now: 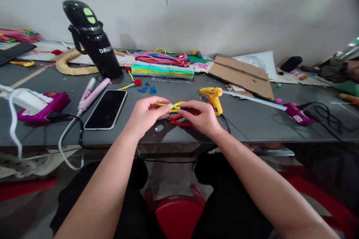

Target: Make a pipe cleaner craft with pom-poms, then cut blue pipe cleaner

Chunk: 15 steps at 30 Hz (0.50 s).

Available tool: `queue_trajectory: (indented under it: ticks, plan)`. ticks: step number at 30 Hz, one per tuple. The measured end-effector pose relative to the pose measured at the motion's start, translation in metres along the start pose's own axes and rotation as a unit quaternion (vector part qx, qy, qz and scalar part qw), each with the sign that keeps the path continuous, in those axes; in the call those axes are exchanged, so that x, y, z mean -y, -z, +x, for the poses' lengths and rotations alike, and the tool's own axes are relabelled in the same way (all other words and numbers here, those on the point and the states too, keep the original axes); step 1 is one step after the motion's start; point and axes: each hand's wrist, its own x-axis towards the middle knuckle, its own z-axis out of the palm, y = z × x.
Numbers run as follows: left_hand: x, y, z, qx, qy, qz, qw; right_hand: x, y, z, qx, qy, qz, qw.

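Above the table's front edge, my left hand (pixel 151 112) pinches a yellow pipe cleaner (pixel 176 106) between thumb and fingertips. My right hand (pixel 200 116) is closed on the same pipe cleaner from the other side, fingertips close to those of the left. A small bit of blue shows at the right fingertips; I cannot tell what it is. Just below the hands lie red-handled pliers (pixel 181 121), partly hidden by them. Behind the hands are small curled blue pieces (pixel 148 89) and a yellow stem with a red pompom (pixel 137 82).
A phone (pixel 106 110), a pink hair straightener (pixel 94 95) and a black bottle (pixel 94 41) stand or lie left. Pipe-cleaner bundles (pixel 162 70) lie behind. Rightward are a yellow glue gun (pixel 213 99), cardboard (pixel 241 76) and a purple power strip (pixel 298 114) with cables.
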Motion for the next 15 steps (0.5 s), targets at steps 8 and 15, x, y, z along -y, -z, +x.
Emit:
queue_trajectory:
  ticks: [8, 15]
  plan:
    - [0.0000, 0.0014, -0.0015, 0.029, -0.006, 0.024, 0.999, -0.0032, -0.0015, -0.0011, 0.019, -0.016, 0.022, 0.999]
    - [0.0002, 0.0009, -0.0020, 0.032, -0.004, 0.029, 0.999, -0.0018, 0.0004, -0.0002, 0.011, 0.026, -0.025, 0.999]
